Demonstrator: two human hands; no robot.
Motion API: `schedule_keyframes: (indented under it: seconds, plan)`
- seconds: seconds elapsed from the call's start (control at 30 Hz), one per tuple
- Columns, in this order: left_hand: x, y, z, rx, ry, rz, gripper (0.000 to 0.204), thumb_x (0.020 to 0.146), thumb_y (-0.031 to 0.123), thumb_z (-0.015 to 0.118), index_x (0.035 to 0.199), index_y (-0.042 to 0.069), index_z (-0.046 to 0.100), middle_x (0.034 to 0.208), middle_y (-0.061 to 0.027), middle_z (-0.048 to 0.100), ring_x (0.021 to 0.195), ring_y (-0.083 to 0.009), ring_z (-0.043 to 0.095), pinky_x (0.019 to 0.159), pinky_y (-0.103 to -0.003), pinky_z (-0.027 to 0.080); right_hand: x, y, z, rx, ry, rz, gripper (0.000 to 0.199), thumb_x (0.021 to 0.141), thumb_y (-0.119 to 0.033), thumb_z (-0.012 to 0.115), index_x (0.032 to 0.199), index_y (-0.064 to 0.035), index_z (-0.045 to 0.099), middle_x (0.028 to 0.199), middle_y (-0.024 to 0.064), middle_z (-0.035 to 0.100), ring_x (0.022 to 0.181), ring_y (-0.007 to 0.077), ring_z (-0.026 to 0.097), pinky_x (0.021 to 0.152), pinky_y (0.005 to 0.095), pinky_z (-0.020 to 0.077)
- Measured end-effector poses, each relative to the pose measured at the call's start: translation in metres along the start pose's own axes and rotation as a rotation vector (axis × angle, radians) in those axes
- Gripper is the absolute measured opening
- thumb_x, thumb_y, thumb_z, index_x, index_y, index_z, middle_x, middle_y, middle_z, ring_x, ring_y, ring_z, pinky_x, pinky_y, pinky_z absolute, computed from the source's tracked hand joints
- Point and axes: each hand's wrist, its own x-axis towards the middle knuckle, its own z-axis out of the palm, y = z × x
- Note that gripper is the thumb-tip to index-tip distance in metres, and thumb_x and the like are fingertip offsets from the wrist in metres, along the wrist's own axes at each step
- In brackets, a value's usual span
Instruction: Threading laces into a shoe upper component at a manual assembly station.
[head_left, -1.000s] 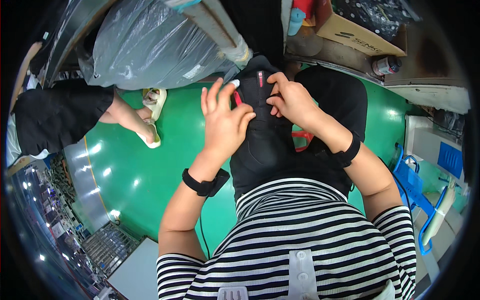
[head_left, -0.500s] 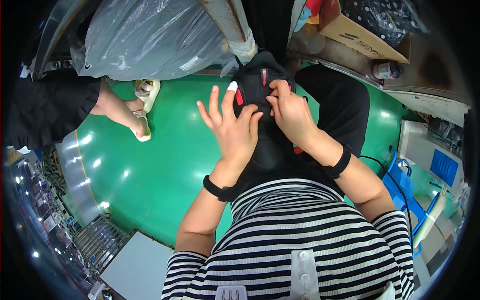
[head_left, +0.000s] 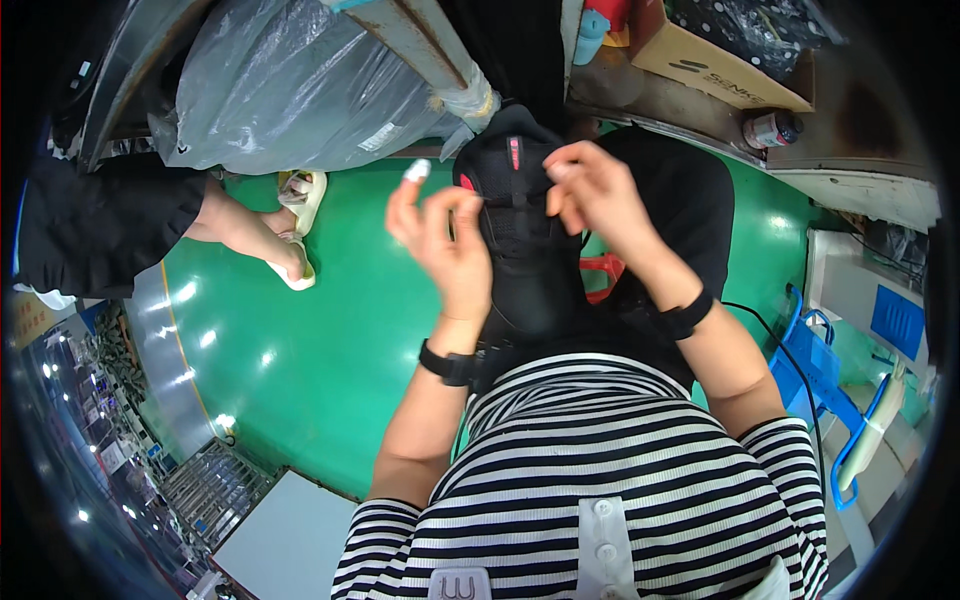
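A black fabric piece (head_left: 515, 215), shoe-like in outline, with a narrow red tag and a red patch at its side, lies on my lap; I cannot tell its exact kind. My left hand (head_left: 445, 240) is at its left edge, fingers bent and apart, a white covering on one fingertip. The thumb and a bent finger come close together by the red patch, with nothing visible between them. On the other side hovers my right hand (head_left: 600, 195), slightly blurred, fingers bent and spread, nothing seen in them. Black bands circle both wrists.
A large clear plastic bag (head_left: 300, 90) sits at the upper left beside a rusty metal leg (head_left: 420, 40). A cardboard box (head_left: 720, 65) and a small jar (head_left: 772, 130) stand on the upper-right shelf. Another person's sandalled foot (head_left: 300, 205) is on the green floor. A blue frame (head_left: 815, 375) stands right.
Both hands have come off the middle of the black piece and moved apart, the left to the left, the right to the right. My left fingers have curled more.
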Motion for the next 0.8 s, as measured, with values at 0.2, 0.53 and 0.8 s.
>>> schedule_keyframes:
  seconds: [0.2, 0.53, 0.8]
  plan:
    - [0.033, -0.001, -0.023, -1.265, -0.257, -0.663, 0.011, 0.097, 0.019, 0.059, 0.1, 0.009, 0.057, 0.097, -0.0046, 0.064, 0.089, -0.0152, 0.058, 0.084, -0.032, 0.044, -0.014, 0.008, -0.162, 1.031, 0.255, -0.109, 0.023, 0.094, 0.002, 0.053, 0.117, 0.0069, 0.053, 0.092, 0.011, 0.063, 0.057, 0.0051, 0.043, 0.047, 0.0168, 0.0348]
    - [0.072, -0.242, -0.278, -0.5, 0.542, -0.545, 0.012, 0.098, 0.02, 0.054, 0.099, 0.008, 0.055, 0.084, -0.0024, 0.059, 0.063, -0.0103, 0.053, 0.053, -0.023, 0.043, -0.102, 0.038, -0.301, 0.604, 0.609, -0.29, 0.032, 0.098, -0.005, 0.052, 0.126, 0.0102, 0.05, 0.128, 0.0211, 0.059, 0.119, 0.0229, 0.059, 0.095, 0.0271, 0.055]
    - [0.037, -0.074, -0.089, -0.445, -0.305, -0.338, 0.016, 0.097, 0.017, 0.058, 0.11, 0.008, 0.063, 0.085, 0.0036, 0.056, 0.075, -0.0064, 0.052, 0.065, -0.023, 0.042, -0.033, 0.012, -0.062, -0.278, 0.156, -0.332, 0.011, 0.094, -0.004, 0.058, 0.099, 0.0022, 0.065, 0.094, 0.0068, 0.064, 0.07, 0.0112, 0.067, 0.052, 0.0228, 0.0484]
